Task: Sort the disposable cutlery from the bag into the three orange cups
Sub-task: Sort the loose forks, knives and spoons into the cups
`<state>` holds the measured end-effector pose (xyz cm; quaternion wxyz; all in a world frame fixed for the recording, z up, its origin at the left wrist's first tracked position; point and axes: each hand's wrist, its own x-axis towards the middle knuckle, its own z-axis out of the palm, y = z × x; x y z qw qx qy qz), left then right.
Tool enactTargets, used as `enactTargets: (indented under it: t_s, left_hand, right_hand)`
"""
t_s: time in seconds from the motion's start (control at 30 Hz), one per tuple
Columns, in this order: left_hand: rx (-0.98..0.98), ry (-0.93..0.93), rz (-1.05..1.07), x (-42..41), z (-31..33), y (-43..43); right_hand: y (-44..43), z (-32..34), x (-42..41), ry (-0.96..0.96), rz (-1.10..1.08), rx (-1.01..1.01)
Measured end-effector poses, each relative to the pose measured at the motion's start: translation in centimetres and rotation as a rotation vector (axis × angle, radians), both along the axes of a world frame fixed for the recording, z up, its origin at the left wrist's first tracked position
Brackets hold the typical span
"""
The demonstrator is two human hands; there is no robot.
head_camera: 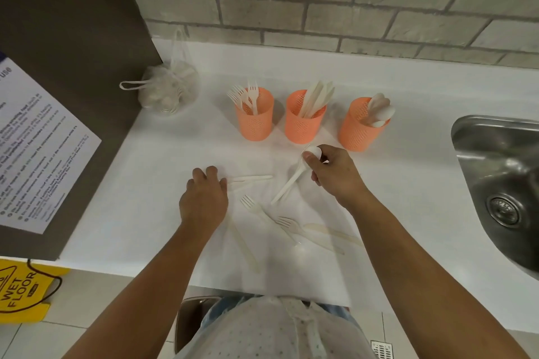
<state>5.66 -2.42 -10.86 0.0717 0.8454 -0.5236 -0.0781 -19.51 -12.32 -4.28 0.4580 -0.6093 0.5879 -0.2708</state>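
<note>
Three orange perforated cups stand in a row on the white counter: the left cup (254, 119) holds forks, the middle cup (304, 122) knives, the right cup (359, 129) spoons. My right hand (334, 173) pinches a white spoon (291, 182) by its bowl, handle slanting down to the left, just in front of the middle and right cups. My left hand (204, 198) rests on the counter, fingers curled at the end of a knife (253, 178). Loose forks (253, 207) and knives (332, 232) lie between my arms. A clear plastic bag (172, 87) sits at the back left.
A steel sink (501, 183) is sunk into the counter at the right. A brick wall (320, 9) runs behind the cups. A dark panel with a printed notice (38, 154) bounds the left side. A yellow wet-floor sign (20, 291) stands on the floor below.
</note>
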Motion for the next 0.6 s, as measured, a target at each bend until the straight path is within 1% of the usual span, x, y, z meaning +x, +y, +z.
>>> enactTargets:
  t_s: [0.1, 0.17, 0.27, 0.37, 0.43, 0.5, 0.53, 0.6]
  left_hand:
    - [-0.043, -0.066, -0.067, 0.1, -1.0, 0.2]
    - [-0.064, -0.075, -0.095, 0.5, -1.5, 0.1]
    - [-0.136, 0.038, -0.124, 0.8, -1.3, -0.4]
    - [-0.264, 0.177, -0.078, 0.7, -0.1, -1.1]
    - [-0.324, 0.232, -0.048, 0.7, 1.6, -1.8]
    - [-0.384, 0.267, -0.061, 0.7, 3.7, -2.6]
    - [-0.413, 0.276, -0.086, 0.6, 4.8, -3.0]
    - [-0.455, 0.283, -0.167, 0.2, 6.9, -3.9]
  right_hand:
    - [0.0, -0.3, -0.3, 0.013, -0.003, 0.005]
    - [0.1, -0.2, -0.4, 0.003, -0.01, 0.013]
    - [0.0, 0.0, -0.6, -0.097, -0.036, 0.051]
    - [0.0, 0.7, -0.7, -0.294, -0.036, 0.137]
    - [0.2, 1.7, -0.7, -0.429, 0.004, 0.182]
    - [0.3, 2.8, -0.6, -0.525, 0.033, 0.203]
    - [0.4, 3.2, -0.5, -0.535, 0.042, 0.2]
    - [0.2, 3.7, -0.3, -0.457, 0.051, 0.153]
